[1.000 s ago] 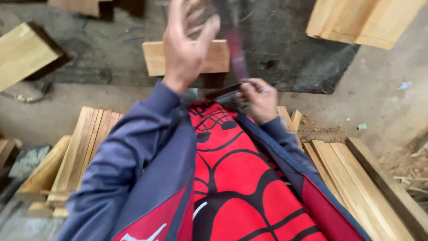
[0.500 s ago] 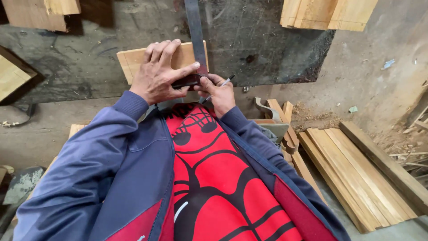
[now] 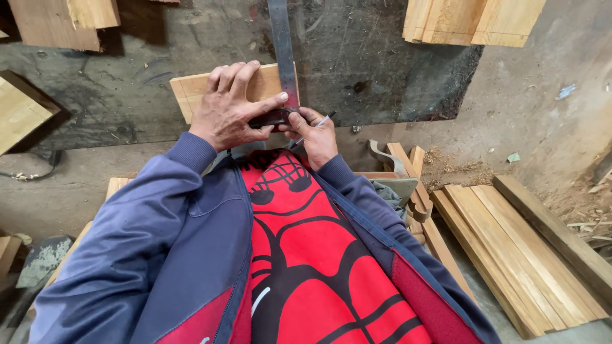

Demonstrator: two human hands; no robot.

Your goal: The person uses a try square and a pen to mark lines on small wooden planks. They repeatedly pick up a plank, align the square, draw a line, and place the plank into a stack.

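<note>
A short light wooden block (image 3: 191, 89) lies on a dark worn worktop (image 3: 370, 70). My left hand (image 3: 231, 108) presses flat on the block, its thumb on the dark stock of a try square (image 3: 282, 44) whose metal blade runs up along the block's right end. Beside the square's stock, my right hand (image 3: 313, 135) grips a pencil (image 3: 317, 125), with the tip near the blade. Blue jacket sleeves and a red shirt fill the lower view.
More wooden boards sit on the worktop at top left (image 3: 57, 19), far left (image 3: 19, 111) and top right (image 3: 472, 19). Long planks (image 3: 516, 248) and offcuts lie on the concrete floor at the right, with sawdust around them.
My left hand came down from the air onto the block and square. The right hand moved in beside the blade. The view shifted down and steadied.
</note>
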